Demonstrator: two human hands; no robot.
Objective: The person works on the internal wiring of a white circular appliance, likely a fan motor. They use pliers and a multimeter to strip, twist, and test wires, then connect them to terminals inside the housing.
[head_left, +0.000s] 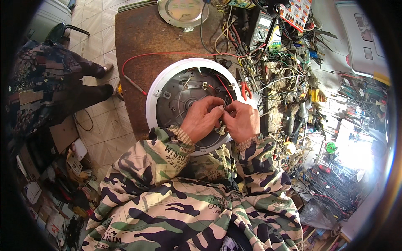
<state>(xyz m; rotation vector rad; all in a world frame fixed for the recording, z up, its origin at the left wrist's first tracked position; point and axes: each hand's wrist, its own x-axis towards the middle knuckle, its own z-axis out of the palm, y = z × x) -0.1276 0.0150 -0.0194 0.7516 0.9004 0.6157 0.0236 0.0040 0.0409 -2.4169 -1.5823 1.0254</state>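
Note:
A round metal housing (pixel 169 109) with a white rim lies in front of me, its grey inside facing up. My left hand (pixel 203 120) and my right hand (pixel 242 122) meet over its right half, both closed, fingertips pinched together around thin wire. The exact ends between the fingers are too small to make out. A red wire (pixel 225 87) runs inside the housing down to my fingers. Small metal brackets and a pale wire (pixel 182 94) show inside; its lower part is hidden behind my hands and sleeves.
A red-lead test probe (pixel 135 85) rests left of the housing on the brown table (pixel 138 37). Red-handled pliers (pixel 245 90) lie close to its right rim. Beyond are a multimeter (pixel 262 28), a round metal-rimmed plate (pixel 183 10) and heaped wires. A person (pixel 46 83) stands at left.

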